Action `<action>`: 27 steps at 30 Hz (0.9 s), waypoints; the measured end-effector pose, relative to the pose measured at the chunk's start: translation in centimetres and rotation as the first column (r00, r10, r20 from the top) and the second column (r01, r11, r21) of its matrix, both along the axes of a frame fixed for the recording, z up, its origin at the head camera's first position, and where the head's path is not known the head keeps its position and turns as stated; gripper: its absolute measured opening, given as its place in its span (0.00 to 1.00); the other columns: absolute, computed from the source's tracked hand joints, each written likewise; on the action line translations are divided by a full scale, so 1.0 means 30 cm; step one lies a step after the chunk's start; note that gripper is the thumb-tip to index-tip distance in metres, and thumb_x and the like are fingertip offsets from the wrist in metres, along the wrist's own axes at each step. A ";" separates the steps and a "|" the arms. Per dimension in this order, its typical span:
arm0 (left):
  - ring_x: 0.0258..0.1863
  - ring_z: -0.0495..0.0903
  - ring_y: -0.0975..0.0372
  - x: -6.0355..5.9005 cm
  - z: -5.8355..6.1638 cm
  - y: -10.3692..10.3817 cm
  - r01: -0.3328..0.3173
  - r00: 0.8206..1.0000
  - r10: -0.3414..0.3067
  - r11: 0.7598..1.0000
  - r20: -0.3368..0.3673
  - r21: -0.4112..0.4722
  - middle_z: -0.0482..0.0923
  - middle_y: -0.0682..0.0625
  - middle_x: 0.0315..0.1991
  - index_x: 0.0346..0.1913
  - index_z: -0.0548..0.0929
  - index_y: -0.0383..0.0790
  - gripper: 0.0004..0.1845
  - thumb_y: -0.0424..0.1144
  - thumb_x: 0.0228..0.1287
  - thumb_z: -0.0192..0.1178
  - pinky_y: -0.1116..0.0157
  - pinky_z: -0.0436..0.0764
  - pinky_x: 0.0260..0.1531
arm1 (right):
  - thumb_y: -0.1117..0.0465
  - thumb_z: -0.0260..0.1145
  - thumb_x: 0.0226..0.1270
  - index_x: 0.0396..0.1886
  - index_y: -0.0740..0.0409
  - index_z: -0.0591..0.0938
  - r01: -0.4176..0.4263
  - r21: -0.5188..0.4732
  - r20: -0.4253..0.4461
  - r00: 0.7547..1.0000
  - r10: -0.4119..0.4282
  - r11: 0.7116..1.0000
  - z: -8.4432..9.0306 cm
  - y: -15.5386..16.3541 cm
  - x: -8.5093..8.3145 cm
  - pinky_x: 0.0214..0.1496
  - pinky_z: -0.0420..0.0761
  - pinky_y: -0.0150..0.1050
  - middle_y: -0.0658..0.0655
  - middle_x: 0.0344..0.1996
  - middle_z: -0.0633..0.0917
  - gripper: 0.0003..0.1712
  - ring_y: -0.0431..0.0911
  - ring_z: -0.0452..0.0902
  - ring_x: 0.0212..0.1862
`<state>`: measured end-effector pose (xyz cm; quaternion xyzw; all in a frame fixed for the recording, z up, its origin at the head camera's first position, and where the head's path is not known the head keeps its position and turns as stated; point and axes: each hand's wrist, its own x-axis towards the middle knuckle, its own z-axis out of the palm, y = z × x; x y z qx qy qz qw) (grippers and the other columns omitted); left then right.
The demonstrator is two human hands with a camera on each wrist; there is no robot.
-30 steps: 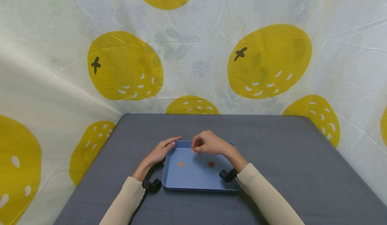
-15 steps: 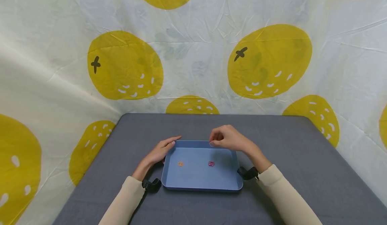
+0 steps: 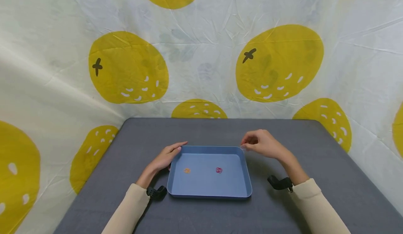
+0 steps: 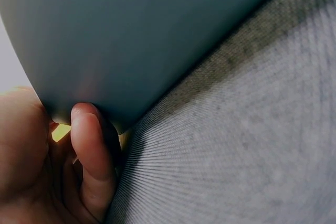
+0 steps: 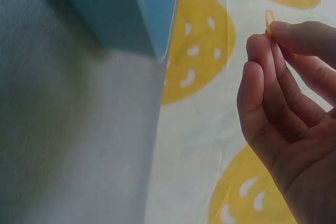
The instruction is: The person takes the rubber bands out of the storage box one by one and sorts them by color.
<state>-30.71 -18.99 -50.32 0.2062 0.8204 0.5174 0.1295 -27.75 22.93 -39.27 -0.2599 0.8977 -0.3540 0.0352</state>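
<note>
In the head view, a shallow blue tray sits on the grey table. My left hand grips its far left corner, thumb by the rim; in the left wrist view a bent finger touches the outer wall. A small orange rubber band lies in the tray's left half, and a clump of pinkish-red bands in its right half. Just beyond the far right corner, my right hand is raised. Between thumb and fingertips it pinches a thin orange rubber band, standing up as a narrow loop.
Grey cloth covers the table, which reaches past the tray on all sides. Behind it hangs a white curtain printed with yellow fruit. Black wrist straps sit at both cuffs.
My right hand has moved right, from over the tray's middle to just outside its far right corner. The left hand stays on the tray, and both items in the tray lie where they were.
</note>
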 end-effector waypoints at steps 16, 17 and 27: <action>0.08 0.69 0.60 0.007 0.006 0.005 -0.003 1.000 0.003 1.000 0.001 -0.005 0.71 0.39 0.73 0.79 0.68 0.53 0.24 0.48 0.86 0.43 0.60 0.77 0.11 | 0.65 0.70 0.71 0.39 0.60 0.89 0.070 -0.029 0.017 0.997 -0.069 0.997 -0.065 0.183 0.007 0.34 0.82 0.33 0.60 0.34 0.90 0.04 0.42 0.84 0.32; 0.08 0.69 0.60 0.008 0.006 0.005 -0.004 1.000 0.004 1.000 0.004 -0.006 0.71 0.40 0.73 0.79 0.68 0.53 0.24 0.48 0.86 0.43 0.60 0.77 0.11 | 0.65 0.70 0.71 0.40 0.60 0.89 0.068 -0.029 0.021 0.998 -0.067 0.997 -0.070 0.190 0.005 0.34 0.82 0.33 0.61 0.35 0.90 0.04 0.42 0.84 0.32; 0.08 0.69 0.60 0.002 0.003 0.004 -0.013 1.000 0.013 1.000 0.001 -0.011 0.73 0.38 0.70 0.79 0.68 0.54 0.24 0.47 0.86 0.43 0.61 0.76 0.11 | 0.66 0.69 0.70 0.38 0.61 0.89 0.086 0.024 0.050 0.995 -0.087 0.996 -0.128 0.246 -0.026 0.33 0.79 0.33 0.56 0.32 0.89 0.04 0.38 0.80 0.31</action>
